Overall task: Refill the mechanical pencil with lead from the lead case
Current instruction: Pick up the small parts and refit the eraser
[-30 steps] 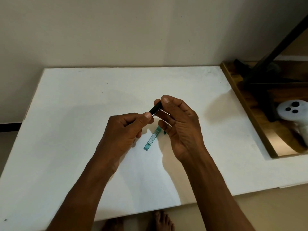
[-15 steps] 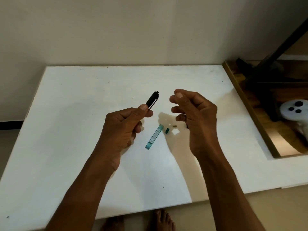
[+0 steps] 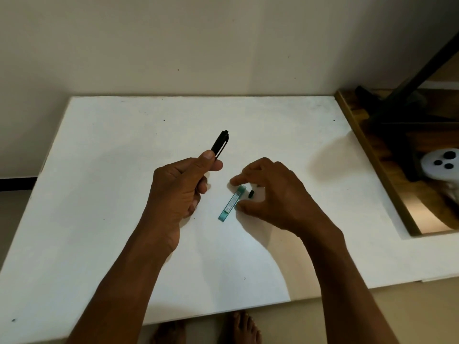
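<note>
Right hand [image 3: 270, 194], having parted from the mechanical pencil [image 3: 220, 144], is now lowering spread, empty fingers [image 3: 239, 180] around the lead case [image 3: 232, 203]; left hand [image 3: 181, 187] is gripping the pencil.

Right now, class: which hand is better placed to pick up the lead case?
The right hand: its open fingers hover over the lead case on the table. The left hand is gripping the pencil.

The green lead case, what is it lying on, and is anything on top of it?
The lead case lies flat on the white table. The right hand hovers spread over it, fingertips beside it. Whether they touch it cannot be told.
</note>
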